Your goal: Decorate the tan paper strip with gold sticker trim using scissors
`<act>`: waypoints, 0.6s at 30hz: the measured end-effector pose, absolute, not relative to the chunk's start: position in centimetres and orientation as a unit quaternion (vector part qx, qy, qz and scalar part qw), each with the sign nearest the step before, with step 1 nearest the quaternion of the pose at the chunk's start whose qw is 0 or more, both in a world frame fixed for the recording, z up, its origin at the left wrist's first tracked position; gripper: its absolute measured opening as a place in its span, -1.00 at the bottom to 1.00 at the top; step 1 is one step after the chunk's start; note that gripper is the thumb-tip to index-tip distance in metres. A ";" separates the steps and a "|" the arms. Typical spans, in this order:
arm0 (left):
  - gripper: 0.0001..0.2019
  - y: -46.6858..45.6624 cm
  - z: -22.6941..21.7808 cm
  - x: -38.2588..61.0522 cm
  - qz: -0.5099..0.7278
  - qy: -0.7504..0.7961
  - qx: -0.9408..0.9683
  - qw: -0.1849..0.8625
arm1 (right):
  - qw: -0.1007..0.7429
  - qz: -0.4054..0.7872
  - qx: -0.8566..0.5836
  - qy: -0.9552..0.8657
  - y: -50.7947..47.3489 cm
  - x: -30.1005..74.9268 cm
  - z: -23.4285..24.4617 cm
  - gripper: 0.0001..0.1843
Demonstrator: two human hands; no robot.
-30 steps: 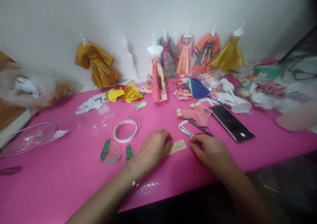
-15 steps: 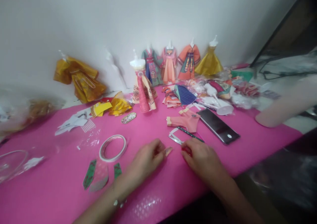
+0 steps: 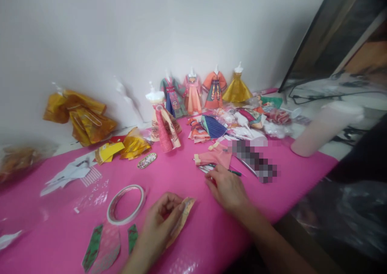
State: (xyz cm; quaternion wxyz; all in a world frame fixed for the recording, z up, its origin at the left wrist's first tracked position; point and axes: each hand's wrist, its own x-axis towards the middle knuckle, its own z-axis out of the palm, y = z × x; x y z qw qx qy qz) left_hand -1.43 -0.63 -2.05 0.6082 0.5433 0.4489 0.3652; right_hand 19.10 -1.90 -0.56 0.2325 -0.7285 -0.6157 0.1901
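My left hand [image 3: 167, 215] pinches a beige patterned strip [image 3: 185, 215] that looks like cloth, its free end sticking out to the right past the thumb. Close to the pink doll garment [image 3: 215, 157], my right hand [image 3: 227, 189] curls over a pair of scissors [image 3: 207, 168]. Only the pale blades show; the fingers cover the handles. A dark pen-like tool [image 3: 236, 172] lies just beyond the right hand. Left of my left hand are a roll of tape [image 3: 110, 209], a pink cloth piece [image 3: 109, 245] and green patterned pieces [image 3: 92, 247].
Dressed doll forms [image 3: 192, 92] stand along the wall. A patterned oval clip [image 3: 147, 160], yellow cloth scraps [image 3: 134, 143] and white paper pieces [image 3: 68, 175] lie left of centre. A pixelated phone [image 3: 254, 159] and a pale pink cylinder [image 3: 317, 132] are at the right.
The view has shifted. My left hand has come nearer and turned, showing more of the beige strip. My right hand and the scissors have moved away from me, up against the pink garment.
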 end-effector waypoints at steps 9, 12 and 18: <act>-0.63 -0.3 -2.8 -2.4 0.461 0.450 0.426 0.635 | 0.362 0.492 -0.517 -0.600 -0.3 16.0 0.5 -0.45; -0.64 -0.6 -2.8 -2.3 0.453 0.448 0.398 0.661 | 0.394 0.553 -0.485 -0.552 -0.7 15.6 -0.4 -0.51; -0.62 -0.4 -2.6 -2.5 0.344 0.423 0.400 0.737 | 0.456 0.590 -0.472 -0.471 -1.7 15.8 -1.8 -0.51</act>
